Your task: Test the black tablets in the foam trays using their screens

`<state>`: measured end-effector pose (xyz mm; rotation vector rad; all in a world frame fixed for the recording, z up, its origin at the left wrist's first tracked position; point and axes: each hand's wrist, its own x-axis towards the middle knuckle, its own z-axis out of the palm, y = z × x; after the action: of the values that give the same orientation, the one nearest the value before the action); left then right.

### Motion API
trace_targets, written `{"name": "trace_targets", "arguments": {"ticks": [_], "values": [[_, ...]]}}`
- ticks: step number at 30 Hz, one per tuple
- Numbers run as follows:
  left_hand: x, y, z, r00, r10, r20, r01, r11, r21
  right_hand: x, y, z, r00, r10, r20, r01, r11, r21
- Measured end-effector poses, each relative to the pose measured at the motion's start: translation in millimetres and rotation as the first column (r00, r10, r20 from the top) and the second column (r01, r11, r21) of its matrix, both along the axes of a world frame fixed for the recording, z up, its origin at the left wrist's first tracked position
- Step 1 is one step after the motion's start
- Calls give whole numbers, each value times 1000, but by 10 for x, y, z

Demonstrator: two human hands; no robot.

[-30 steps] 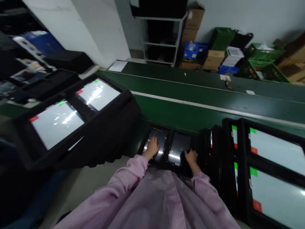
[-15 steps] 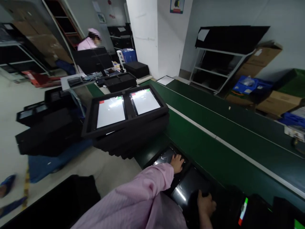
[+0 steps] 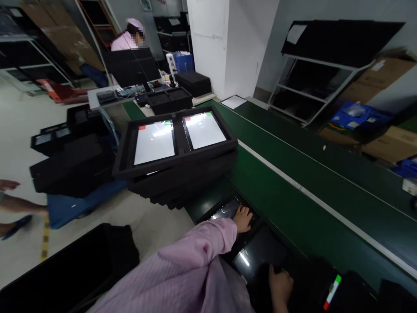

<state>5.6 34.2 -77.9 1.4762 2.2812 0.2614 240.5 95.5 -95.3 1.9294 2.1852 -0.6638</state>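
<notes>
My left hand [image 3: 243, 218] lies with its fingers stretched over the dark glossy screen [image 3: 228, 210] of a flat panel in a black foam tray. It is open. Nearer to me, a second dark screen [image 3: 257, 252] sits in the same tray. My right hand [image 3: 280, 284] rests by its right edge, thumb apart from the other fingers, which are partly lost in shadow; it looks open. Ahead on the left, a stack of black foam trays [image 3: 182, 174] carries two lit white screens [image 3: 154, 143] with red and green corner marks.
A green conveyor belt [image 3: 273, 191] runs along the right. A red, white and green stick [image 3: 332, 292] lies right of my hands. A black bin [image 3: 70, 265] stands at lower left. A co-worker [image 3: 125, 40] is behind a monitor; another person's leg [image 3: 22, 205] shows at left.
The view has tilted down slightly and shifted left. My hands stay at the two dark screens. At the far left, more of the walking person's leg and a hand have come into view.
</notes>
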Motion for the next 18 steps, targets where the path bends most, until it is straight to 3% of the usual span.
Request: {"name": "trace_targets", "arguments": {"ticks": [8,18], "values": [[-4,102,127,999,-12,-34,12,1000,-1,73,9,-93,993,-118,12,118,993,10],[17,242,75,999,14,-45,-14,1000,3,127,341,-281,997,-70,-12,70,998,-6]]}}
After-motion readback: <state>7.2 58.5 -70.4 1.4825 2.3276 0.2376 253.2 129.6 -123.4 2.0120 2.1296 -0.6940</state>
